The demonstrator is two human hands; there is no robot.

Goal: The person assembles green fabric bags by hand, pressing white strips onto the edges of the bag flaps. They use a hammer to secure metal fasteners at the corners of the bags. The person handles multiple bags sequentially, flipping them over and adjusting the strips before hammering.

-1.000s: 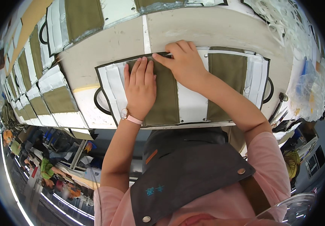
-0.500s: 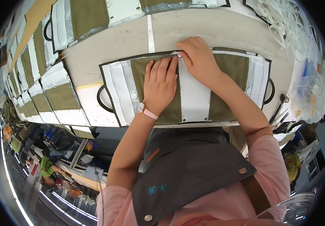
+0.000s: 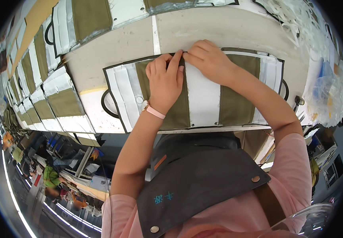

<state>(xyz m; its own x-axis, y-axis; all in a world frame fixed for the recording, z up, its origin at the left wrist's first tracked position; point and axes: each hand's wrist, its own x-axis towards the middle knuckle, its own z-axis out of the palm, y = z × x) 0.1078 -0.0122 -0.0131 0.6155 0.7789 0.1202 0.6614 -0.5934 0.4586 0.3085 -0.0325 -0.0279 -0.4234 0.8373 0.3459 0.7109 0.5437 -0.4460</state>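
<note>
A flat fabric panel (image 3: pixel 204 99) with olive and white sections, black edging and a black loop at each end lies on the table before me. My left hand (image 3: pixel 164 83) rests on its left olive section, fingers bent, the index finger and thumb gripping the far edging. Just right of it, my right hand (image 3: pixel 208 62) pinches the same edge, its bent fingers nearly meeting the left fingertips. Whatever small part may be between the fingertips is hidden. Two small dark studs show near the white section's near corners.
Another similar panel (image 3: pixel 91 20) lies at the far left, and several more overlap along the left side (image 3: pixel 62 97). White strip scraps (image 3: pixel 286 18) and a clear plastic bag (image 3: pixel 326 101) lie at the right. A hammer (image 3: pixel 298 101) rests by the right loop. People work in the background.
My left hand has gone from lying flat to bent fingers at the far edge. My right fingers have closed over the place where a round metal stud showed. The panel has shifted slightly.
</note>
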